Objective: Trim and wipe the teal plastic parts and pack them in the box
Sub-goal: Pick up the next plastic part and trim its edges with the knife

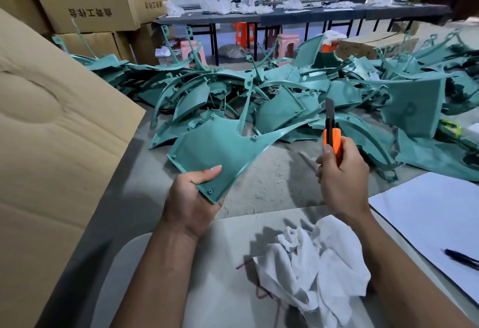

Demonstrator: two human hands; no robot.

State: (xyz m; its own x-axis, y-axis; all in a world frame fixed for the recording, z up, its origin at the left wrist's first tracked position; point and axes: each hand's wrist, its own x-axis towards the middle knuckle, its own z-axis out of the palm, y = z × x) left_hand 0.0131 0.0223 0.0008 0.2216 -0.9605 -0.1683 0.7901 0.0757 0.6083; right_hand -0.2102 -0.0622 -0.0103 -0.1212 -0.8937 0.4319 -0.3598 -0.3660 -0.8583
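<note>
We see a flat teal plastic panel with a curved arm (215, 146) raised over a heaped pile of teal plastic parts (298, 94); a brown cardboard box flap (51, 125) stands left.

- Left hand (193, 204) grips a teal part (220, 149) by its near corner.
- Right hand (339, 180) holds an orange knife (331, 136) upright, blade out.
- White rag (311, 268) lies crumpled on the bench (259, 187).

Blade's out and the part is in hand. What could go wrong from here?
1. The orange utility knife in the right hand has its blade extended; the left hand grips the teal part by its near corner, so a slip along the edge could reach those fingers.
2. Held only at one corner, the part may flex or twist under the cut.
3. The white rag lies right below; trimmings may fall on it and later scratch wiped parts.
</note>
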